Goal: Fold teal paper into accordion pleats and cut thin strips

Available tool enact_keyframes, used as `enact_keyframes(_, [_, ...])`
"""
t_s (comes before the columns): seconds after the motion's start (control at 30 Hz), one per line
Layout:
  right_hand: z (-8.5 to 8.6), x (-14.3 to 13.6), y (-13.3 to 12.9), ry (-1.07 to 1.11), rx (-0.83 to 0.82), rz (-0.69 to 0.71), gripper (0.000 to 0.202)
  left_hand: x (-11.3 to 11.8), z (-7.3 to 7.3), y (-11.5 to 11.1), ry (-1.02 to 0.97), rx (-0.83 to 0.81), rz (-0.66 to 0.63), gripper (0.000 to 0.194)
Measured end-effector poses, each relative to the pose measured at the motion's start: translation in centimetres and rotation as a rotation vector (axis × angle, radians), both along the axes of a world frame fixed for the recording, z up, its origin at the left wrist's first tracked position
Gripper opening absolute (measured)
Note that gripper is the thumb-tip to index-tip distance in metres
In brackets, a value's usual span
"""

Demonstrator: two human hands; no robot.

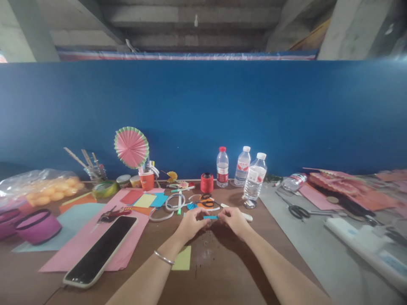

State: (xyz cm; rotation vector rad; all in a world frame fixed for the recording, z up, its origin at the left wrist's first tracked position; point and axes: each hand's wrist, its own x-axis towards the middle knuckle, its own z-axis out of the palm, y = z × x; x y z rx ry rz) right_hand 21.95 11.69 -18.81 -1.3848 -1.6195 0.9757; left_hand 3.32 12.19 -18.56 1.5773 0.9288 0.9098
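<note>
Brown tabletop [219,262] here, pretty cluttered. At 9 o'clock there's a big pink paper sheet [85,243] with a long dark flat thing [100,252] lying on it, and a purple bowl [38,226] further out the same way. A yellow paper square [182,258] sits near 6. Up at 12 a red thread spool [207,183] stands by three water bottles [243,171]. Toward 3 a grey mat [318,254] covers the surface, with black scissors [297,210] on it.

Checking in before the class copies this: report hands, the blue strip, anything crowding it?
Left hand and right hand pinch blue paper strip by its ends. Strip level above table. Orange scissors just behind.
</note>
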Motion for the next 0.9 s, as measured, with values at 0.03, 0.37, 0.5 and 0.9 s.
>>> enact_keyframes(0.03, [0.0, -0.1, 0.0, 0.019, -0.014, -0.004, 0.023, 0.0, 0.0, 0.0, 0.014, 0.042, 0.019, 0.023])
enact_keyframes(0.37, [0.4, -1.5, -0.8, 0.114, -0.006, 0.112, 0.025, 0.1, 0.0, -0.1, 0.005, 0.135, 0.033, 0.021])
enact_keyframes(0.5, [0.6, -2.0, -1.2, 0.039, 0.022, 0.114, 0.02, 0.5, 0.1, -0.4, -0.031, 0.109, 0.014, 0.017])
enact_keyframes(0.9, [0.9, -1.9, -1.6, -0.069, 0.121, 0.114, 0.019, 0.7, -0.2, -0.1, -0.172, -0.116, -0.024, 0.013])
